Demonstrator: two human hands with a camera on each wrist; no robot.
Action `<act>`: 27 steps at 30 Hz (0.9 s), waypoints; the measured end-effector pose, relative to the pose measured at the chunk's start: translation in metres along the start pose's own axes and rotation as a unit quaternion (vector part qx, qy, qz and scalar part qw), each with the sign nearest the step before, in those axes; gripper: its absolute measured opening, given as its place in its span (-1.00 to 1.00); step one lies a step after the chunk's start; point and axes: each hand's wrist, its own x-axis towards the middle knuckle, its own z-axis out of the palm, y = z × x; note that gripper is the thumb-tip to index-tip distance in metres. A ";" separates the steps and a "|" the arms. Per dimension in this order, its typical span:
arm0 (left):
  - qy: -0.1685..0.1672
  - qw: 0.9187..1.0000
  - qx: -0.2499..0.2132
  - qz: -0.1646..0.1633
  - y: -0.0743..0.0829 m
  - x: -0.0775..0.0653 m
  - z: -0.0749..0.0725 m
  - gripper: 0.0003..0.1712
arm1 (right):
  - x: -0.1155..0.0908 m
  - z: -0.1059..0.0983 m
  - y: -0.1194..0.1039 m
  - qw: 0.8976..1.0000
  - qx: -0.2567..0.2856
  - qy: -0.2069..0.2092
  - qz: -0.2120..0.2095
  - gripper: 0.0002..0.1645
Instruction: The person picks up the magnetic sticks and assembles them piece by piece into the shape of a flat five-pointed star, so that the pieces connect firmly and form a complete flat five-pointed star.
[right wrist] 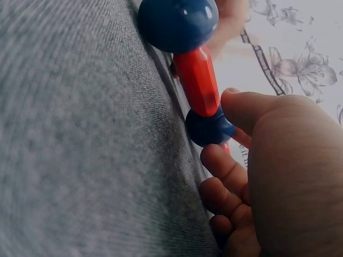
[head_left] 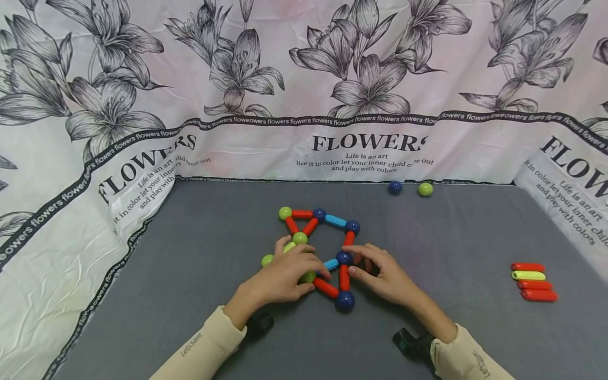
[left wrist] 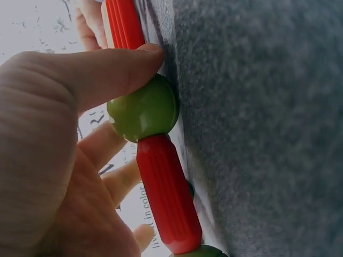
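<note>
A flat figure of rods and balls lies on the grey table. My left hand [head_left: 285, 272] reaches over its lower left, gripping a green ball [left wrist: 143, 110] with the thumb across it and the fingers on the far side. Red rods [left wrist: 169, 193] run from that ball, and the hand partly hides a yellow-green rod [head_left: 289, 246]. At the figure's right side my right hand [head_left: 387, 272] pinches a blue ball [head_left: 344, 258] between thumb and fingertips. Below it a red rod [head_left: 344, 278] leads to the nearest blue ball [head_left: 344, 301]. A light blue rod [head_left: 335, 220] joins two blue balls at the top.
Several loose rods, red ones [head_left: 539, 295] and one yellow-green rod [head_left: 528, 275], lie at the right. Near the back edge sit a loose blue ball [head_left: 395, 188] and a green ball [head_left: 425, 189]. A flower-printed cloth [head_left: 266, 150] stands behind the table.
</note>
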 end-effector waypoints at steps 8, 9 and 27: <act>0.003 1.000 -0.001 -0.017 -0.004 -0.004 -0.004 -0.67 | 0.001 0.001 0.000 1.000 0.008 -0.001 -0.014 -0.54; 0.004 1.000 -0.004 -0.022 -0.005 -0.004 -0.004 -0.65 | 0.001 0.001 0.000 1.000 0.010 -0.002 -0.017 -0.54; -0.002 0.995 -0.059 -0.086 -0.003 -0.003 -0.005 -0.57 | 0.000 -0.002 0.006 0.976 -0.023 0.187 0.107 -0.73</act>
